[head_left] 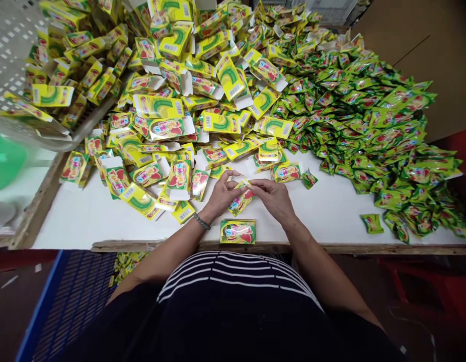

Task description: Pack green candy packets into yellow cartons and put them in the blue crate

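Observation:
My left hand (220, 193) and my right hand (273, 197) meet over the white table (331, 211), both closed on one small yellow-green carton (239, 200) held between them. A closed carton (238, 232) of the same print lies flat at the table's near edge, just below my hands. A big heap of open yellow cartons (168, 115) spreads across the far left and middle. A heap of green sachets (372, 125) covers the right side. One loose sachet (309, 178) lies right of my right hand.
A white plastic basket (17, 75) holding cartons stands at the far left. A blue crate (70, 296) with more cartons sits on the floor at lower left. Another sachet (371, 222) lies alone near the front right edge. A wooden strip (350, 248) borders the table.

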A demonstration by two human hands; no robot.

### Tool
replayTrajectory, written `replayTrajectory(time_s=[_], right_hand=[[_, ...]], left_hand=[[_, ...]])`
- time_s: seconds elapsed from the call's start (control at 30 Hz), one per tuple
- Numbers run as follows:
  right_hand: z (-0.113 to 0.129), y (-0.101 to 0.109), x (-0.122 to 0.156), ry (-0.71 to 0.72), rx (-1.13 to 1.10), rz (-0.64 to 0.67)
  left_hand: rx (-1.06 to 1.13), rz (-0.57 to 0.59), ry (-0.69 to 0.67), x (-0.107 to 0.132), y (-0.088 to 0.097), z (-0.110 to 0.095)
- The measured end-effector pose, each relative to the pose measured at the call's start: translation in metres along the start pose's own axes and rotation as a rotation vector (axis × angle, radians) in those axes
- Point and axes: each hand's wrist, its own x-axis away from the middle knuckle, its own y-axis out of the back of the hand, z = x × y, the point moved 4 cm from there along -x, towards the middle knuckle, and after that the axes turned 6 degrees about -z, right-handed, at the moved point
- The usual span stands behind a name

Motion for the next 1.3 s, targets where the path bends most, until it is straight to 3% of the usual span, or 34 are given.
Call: replayTrajectory(time_s=[0.23, 0.4, 0.63, 0.83, 0.97, 1.1, 1.17, 1.23, 1.3], right_hand=[[-0.009, 0.007, -0.009, -0.101, -0.139, 0.042], [-0.002, 0.010, -0.005, -0.017, -0.092, 0.183], [0.021, 0.008, 0.021, 0.344, 0.208, -0.021], [0.019, -0.002, 0.022, 0.409, 0.330, -0.112], [0.013, -0.014, 0.029, 0.454, 0.412, -0.161], [0.013, -0.019, 0.042, 0.431, 0.354, -0.236], [0.016, -0.020, 0.049, 0.466, 0.316, -0.200], [0.017, -0.015, 0.053, 0.477, 0.245, -0.128], [0.012, 0.001, 0.045, 0.420, 0.196, -0.171]], left_hand=[[-0.076, 0.041, -0.031, 0.001, 0.001, -0.003], [-0.075, 0.075, -0.079, 0.002, 0.002, -0.005], [-0.076, 0.104, -0.106, 0.004, 0.000, -0.005], [-0.077, 0.160, -0.077, 0.004, -0.003, -0.004], [-0.031, 0.135, -0.039, 0.004, -0.003, -0.001], [0.018, 0.081, -0.023, 0.004, 0.000, -0.005], [0.033, 0.056, -0.021, 0.005, 0.005, -0.012], [-0.001, 0.117, 0.008, 0.008, 0.007, -0.019], [-0.126, 0.329, 0.060, 0.015, 0.004, -0.024]])
